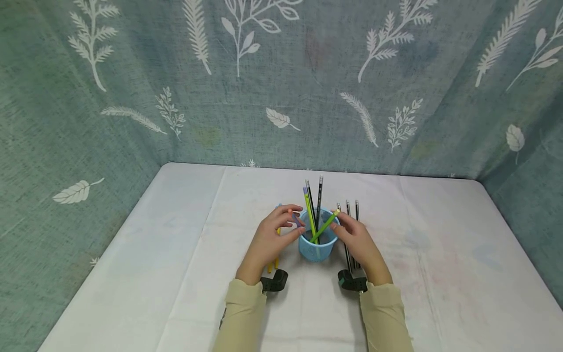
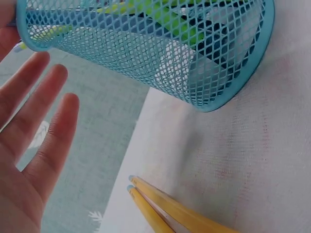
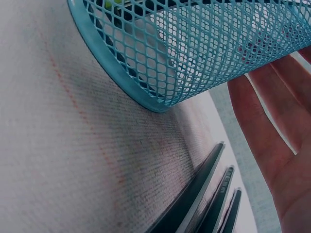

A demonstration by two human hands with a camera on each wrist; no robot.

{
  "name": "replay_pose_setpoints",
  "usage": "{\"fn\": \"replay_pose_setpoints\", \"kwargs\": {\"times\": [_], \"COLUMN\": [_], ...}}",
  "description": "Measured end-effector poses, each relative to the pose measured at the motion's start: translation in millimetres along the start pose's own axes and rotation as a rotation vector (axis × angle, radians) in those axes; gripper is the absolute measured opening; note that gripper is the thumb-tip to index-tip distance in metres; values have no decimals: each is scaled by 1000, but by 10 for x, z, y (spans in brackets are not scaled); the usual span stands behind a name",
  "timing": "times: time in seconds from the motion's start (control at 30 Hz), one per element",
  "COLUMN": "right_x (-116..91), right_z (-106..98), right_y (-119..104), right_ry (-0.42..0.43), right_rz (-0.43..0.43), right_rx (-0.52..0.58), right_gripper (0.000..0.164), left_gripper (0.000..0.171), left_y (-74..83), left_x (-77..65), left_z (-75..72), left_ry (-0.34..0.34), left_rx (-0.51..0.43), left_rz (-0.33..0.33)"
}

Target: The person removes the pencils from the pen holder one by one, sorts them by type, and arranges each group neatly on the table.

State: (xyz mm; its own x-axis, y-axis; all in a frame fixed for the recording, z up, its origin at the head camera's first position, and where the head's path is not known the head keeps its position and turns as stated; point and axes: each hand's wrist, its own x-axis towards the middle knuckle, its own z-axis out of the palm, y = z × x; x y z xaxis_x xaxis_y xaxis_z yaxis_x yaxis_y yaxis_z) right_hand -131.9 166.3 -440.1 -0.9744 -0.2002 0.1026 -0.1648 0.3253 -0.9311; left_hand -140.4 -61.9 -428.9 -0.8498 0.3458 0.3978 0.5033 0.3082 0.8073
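Observation:
A light-blue mesh pencil cup (image 1: 315, 253) stands upright on the table. Inside it are a yellow-green pencil (image 1: 308, 205), black pencils (image 1: 320, 190) and a green pencil (image 1: 325, 226) leaning toward the right rim. At the cup's left rim, my left hand (image 1: 268, 234) pinches a purple pencil (image 1: 297, 221) between thumb and forefinger; its other fingers spread apart in the left wrist view. My right hand (image 1: 358, 242) holds the cup's right rim, thumb over the edge near the green pencil's end, fingers along the outer wall in the right wrist view.
Two orange pencils (image 2: 165, 206) lie left of the cup, partly under my left hand in the head view. Three black pencils (image 3: 221, 199) lie to its right, beside my right hand. A patterned curtain (image 1: 281, 98) hangs behind the white-covered table (image 1: 440, 274).

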Motion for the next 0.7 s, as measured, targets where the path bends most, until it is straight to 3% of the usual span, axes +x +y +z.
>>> {"fn": "replay_pose_setpoints", "kwargs": {"times": [0.17,0.5,0.7], "right_x": [24,17,-40], "right_z": [-14,24,31], "right_y": [5,24,-208], "right_ry": [4,-21,-39], "right_rz": [2,44,55], "right_rx": [-7,56,68], "right_gripper": [43,48,45], "left_gripper": [14,18,15], "left_y": [-19,2,14], "left_x": [9,-1,10], "left_z": [-12,-24,-14], "left_ry": [7,89,143], "left_rx": [1,36,78], "left_rz": [-22,-27,-39]}}
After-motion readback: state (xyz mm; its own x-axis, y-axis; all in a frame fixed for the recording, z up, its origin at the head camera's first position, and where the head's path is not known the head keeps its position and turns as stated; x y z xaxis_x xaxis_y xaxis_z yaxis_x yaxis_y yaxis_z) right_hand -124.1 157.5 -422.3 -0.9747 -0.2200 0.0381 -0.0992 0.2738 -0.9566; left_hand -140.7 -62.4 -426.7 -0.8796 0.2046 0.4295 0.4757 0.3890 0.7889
